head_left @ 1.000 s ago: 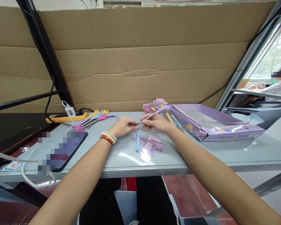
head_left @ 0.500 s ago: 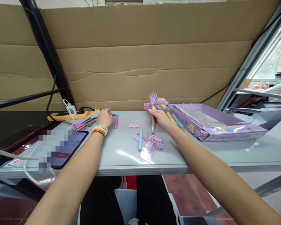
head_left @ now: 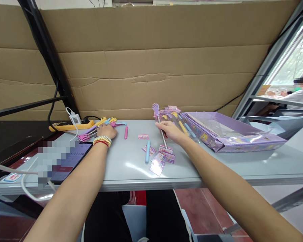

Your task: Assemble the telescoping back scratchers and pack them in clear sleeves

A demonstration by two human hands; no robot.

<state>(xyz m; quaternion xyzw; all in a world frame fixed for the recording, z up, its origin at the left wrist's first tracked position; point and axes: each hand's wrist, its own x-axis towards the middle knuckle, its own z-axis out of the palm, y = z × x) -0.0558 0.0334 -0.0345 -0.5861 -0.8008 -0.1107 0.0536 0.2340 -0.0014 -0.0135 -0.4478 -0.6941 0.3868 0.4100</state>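
Note:
My right hand [head_left: 172, 131] is closed round the metal rod of a back scratcher [head_left: 162, 134], whose purple claw head points up and to the left. My left hand [head_left: 106, 131] lies over a pile of back scratchers with yellow, pink, purple and blue parts. Its fingers are mostly hidden among the rods. A pink handle [head_left: 126, 132] lies just right of that pile. In the middle of the table are a light blue handle [head_left: 147, 152], a small pink label [head_left: 143, 136] and several purple-pink printed cards [head_left: 157, 164].
A purple printed box [head_left: 244, 143] with clear plastic stands at right, beside yellow and blue back scratchers [head_left: 183, 127]. At left lie a phone [head_left: 74, 159], a yellow power strip [head_left: 70, 125] and white cables. Cardboard [head_left: 146, 67] closes the back; another person sits far right.
My left hand has moved left and lower, over the pile, uncovering yellow and pink heads behind it. The back scratcher in my right hand has tilted, its head swinging left.

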